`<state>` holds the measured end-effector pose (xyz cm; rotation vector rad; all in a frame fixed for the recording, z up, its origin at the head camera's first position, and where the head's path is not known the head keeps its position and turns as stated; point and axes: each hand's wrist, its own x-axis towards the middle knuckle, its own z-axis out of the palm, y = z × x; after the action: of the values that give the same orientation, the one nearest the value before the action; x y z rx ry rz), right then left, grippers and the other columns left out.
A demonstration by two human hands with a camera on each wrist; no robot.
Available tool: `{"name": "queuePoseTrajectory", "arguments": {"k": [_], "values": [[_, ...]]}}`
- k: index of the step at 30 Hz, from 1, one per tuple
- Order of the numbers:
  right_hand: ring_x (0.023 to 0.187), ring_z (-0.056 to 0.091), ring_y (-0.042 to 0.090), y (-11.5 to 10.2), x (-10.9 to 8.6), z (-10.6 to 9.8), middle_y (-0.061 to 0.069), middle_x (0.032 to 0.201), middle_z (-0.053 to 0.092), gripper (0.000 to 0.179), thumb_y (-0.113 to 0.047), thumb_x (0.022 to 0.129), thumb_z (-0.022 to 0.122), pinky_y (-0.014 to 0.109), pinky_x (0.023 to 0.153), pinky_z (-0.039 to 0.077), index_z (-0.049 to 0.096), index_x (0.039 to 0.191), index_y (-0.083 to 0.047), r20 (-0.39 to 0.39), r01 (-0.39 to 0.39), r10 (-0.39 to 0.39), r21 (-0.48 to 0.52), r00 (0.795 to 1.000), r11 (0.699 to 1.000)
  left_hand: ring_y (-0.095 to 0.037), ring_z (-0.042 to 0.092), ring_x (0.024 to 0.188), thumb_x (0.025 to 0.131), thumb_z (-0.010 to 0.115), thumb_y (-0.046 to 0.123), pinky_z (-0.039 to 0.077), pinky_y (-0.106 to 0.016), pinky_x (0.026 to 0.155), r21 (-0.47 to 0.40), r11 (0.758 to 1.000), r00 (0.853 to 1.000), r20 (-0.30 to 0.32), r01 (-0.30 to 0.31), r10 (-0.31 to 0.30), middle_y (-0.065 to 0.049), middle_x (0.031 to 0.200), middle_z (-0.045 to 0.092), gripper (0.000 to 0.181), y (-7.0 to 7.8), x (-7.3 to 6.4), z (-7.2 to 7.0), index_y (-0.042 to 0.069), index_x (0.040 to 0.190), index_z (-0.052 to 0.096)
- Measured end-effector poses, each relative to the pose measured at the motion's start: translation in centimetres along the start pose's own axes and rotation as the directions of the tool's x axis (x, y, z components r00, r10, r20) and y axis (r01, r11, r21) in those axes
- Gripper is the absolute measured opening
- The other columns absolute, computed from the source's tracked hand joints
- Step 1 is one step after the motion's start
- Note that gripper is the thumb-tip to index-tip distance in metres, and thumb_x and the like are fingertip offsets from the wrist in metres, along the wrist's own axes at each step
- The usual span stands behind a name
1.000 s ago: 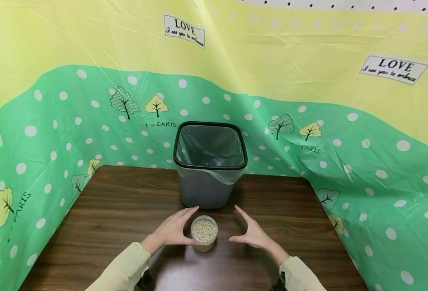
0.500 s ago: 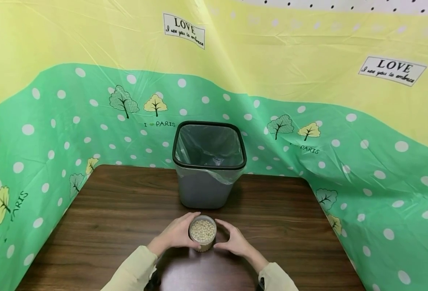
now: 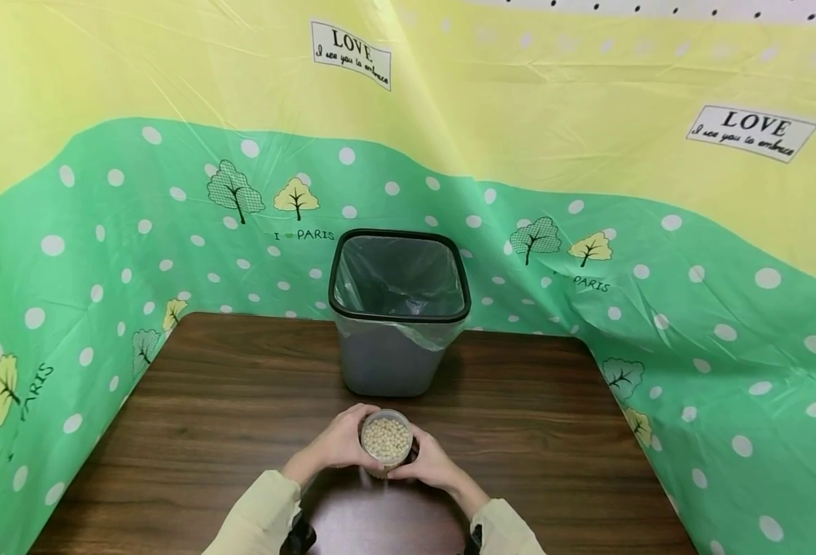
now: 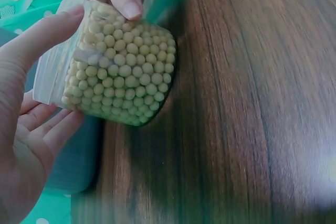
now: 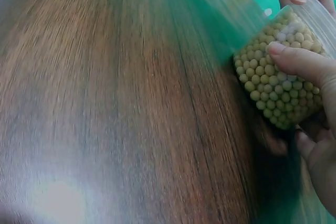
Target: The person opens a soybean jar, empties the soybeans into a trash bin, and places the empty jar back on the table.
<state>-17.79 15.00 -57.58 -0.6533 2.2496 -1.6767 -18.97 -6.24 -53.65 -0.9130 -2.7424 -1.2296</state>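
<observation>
A clear plastic jar [image 3: 387, 438] full of pale round beans is held between both hands near the front of the table. My left hand [image 3: 342, 441] grips it from the left, the thumb [image 4: 65, 22] at its translucent top band in the left wrist view. From the right, my right hand [image 3: 437, 465] holds the jar lower down, with the thumb [image 5: 299, 61] pressed over the beans' level in the right wrist view. The jar's base is close over the wood, slightly tilted. Fingers hide part of its sides.
A grey bin [image 3: 390, 366] with a black rim and clear liner stands just behind the jar. Dark wood forms the table [image 3: 241, 385]. A green and yellow printed cloth [image 3: 658, 193] hangs round its back and sides.
My right hand has moved left, from well apart to holding the jar. The left hand has closed in on it from the left side.
</observation>
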Motion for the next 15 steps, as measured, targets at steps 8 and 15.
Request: {"name": "queuePoseTrajectory", "arguments": {"k": [8,15], "values": [[0.119,0.044,0.021,-3.4,-0.4,-1.0,0.012,0.132,0.046,0.084,-0.008,0.065,0.081,0.029,0.096,0.038,0.037,0.136,-0.003,0.004,0.011,-0.011,-0.021,1.0,1.0,-0.02,0.054,0.102,0.053,0.086,0.037,0.046,-0.033,0.085,-0.142,0.989,0.999,-0.01,0.044,-0.046,-0.005,0.113,0.056,0.081,1.0,0.1,-1.0,0.004,0.119,0.052],[0.114,0.046,0.015,-6.1,0.2,-3.2,0.01,0.126,0.049,0.077,-0.009,0.067,0.08,0.03,0.095,0.038,0.042,0.134,-0.007,-0.022,0.119,-0.121,-0.065,0.992,0.991,-0.023,0.057,0.101,0.058,0.087,0.022,0.05,-0.023,0.078,-0.425,0.902,0.997,0.012,0.076,-0.078,-0.012,0.117,0.052,0.079,2.8,1.3,-3.0,0.001,0.124,0.047]]}}
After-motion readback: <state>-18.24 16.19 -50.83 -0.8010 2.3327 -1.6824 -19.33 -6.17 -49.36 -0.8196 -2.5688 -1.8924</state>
